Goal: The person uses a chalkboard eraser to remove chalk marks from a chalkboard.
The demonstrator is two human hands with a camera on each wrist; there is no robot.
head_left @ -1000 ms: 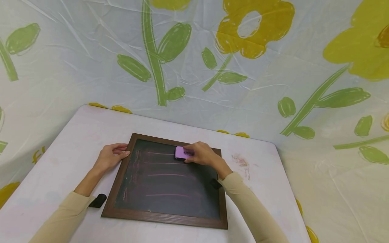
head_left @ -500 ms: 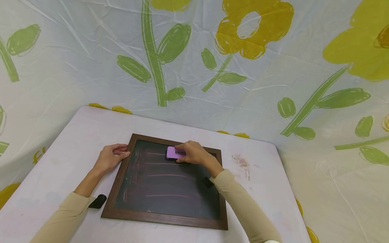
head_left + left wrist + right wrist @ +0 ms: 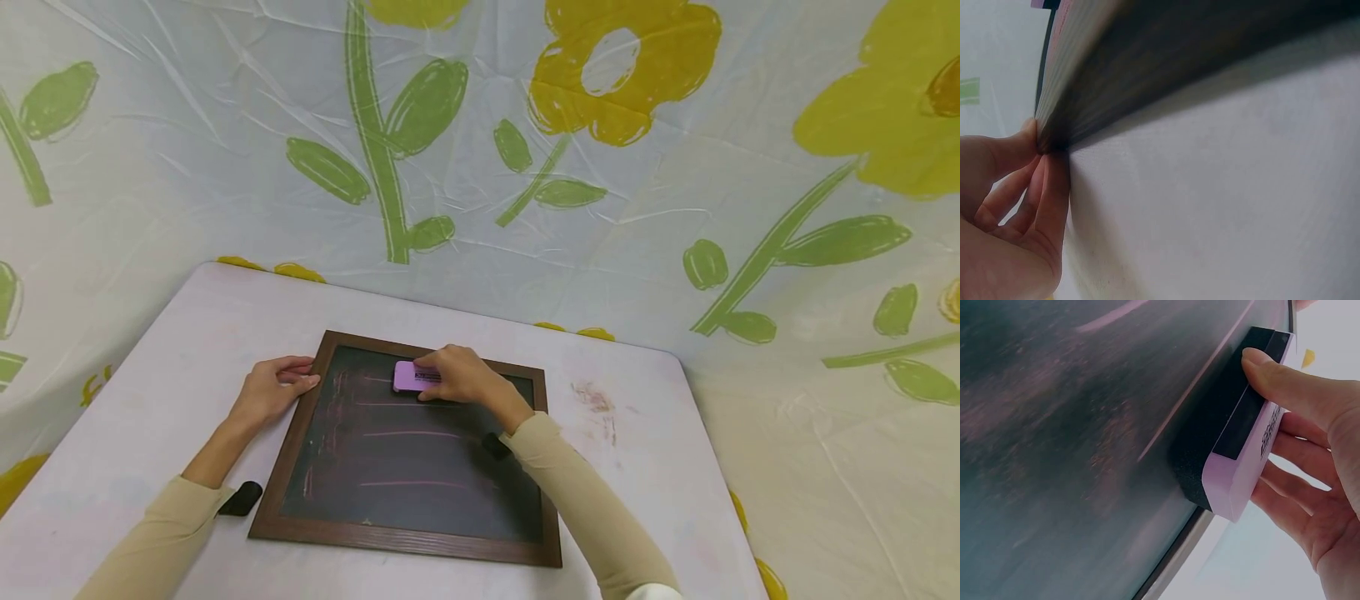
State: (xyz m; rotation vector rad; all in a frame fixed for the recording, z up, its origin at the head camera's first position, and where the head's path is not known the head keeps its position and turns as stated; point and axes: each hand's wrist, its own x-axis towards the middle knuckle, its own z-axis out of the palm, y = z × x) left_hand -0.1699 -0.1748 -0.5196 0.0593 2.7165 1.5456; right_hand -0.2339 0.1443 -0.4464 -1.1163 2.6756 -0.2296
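Observation:
A chalkboard point(image 3: 405, 543) in a brown wooden frame lies on the white table, with pink chalk lines across its dark face and scribbled smudges down its left side. My left hand point(image 3: 268, 390) grips the frame's left edge near the far corner; in the left wrist view its thumb point(image 3: 1019, 145) is on the frame and the fingers are beneath. A pink-and-black chalkboard eraser point(image 3: 407, 377) is in my right hand point(image 3: 467, 377), black felt against the board over the topmost line. The right wrist view shows the thumb point(image 3: 1285, 381) on one long side, fingers on the other.
The white table point(image 3: 637, 500) has brownish smears point(image 3: 596, 400) right of the board. Behind it hangs a flower-printed cloth point(image 3: 480, 275). A black device sits at each wrist, the left one point(image 3: 242, 498) beside the board, the right one point(image 3: 495, 446) above it.
My right hand has slid the eraser leftward along the topmost pink line, now leaving just a short left piece of it visible. The left hand and the board have stayed in place.

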